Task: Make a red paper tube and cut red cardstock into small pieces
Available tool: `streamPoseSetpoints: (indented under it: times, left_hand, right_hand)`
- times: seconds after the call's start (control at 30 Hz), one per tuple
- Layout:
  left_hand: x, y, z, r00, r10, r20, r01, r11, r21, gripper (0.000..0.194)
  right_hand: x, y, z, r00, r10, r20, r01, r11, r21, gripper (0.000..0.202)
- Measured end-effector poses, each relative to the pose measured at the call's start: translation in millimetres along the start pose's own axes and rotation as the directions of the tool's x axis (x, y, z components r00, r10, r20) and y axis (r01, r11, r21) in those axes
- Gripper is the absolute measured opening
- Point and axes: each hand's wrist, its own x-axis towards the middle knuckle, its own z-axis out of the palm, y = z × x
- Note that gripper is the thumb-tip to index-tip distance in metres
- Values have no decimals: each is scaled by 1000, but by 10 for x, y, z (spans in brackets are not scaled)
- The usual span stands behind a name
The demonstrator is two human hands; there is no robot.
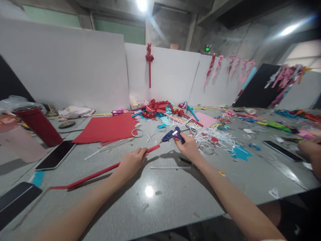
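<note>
My left hand point(132, 163) is closed around a long red paper-covered stick point(95, 174) near its far end. The stick slants down to the left, its other end resting near the table's left side, where a thin red strip trails off. My right hand point(188, 147) grips a dark blue hot glue gun point(173, 134) by its handle. The nozzle points left and down, close to the stick's tip; whether they touch I cannot tell. Below the hands a clear glue stick point(170, 167) lies on the grey table point(175, 201).
Red paper sheets point(110, 127) lie left of centre. White paper shreds point(213, 135) and red ribbon scraps point(157, 108) spread behind my hands. A red tumbler point(37, 125) and phone point(56, 155) stand and lie left. At right are another phone point(282, 150) and another person's hand point(311, 150).
</note>
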Motion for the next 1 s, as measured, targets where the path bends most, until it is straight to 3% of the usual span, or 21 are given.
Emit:
streamPoseSetpoints:
  times: [1.0]
  left_hand:
    - [-10,20,-46,999,-27,-22,27,1000,-12,37]
  right_hand:
    - [-17,8,3,1000,-17,14,16,1000,25,29]
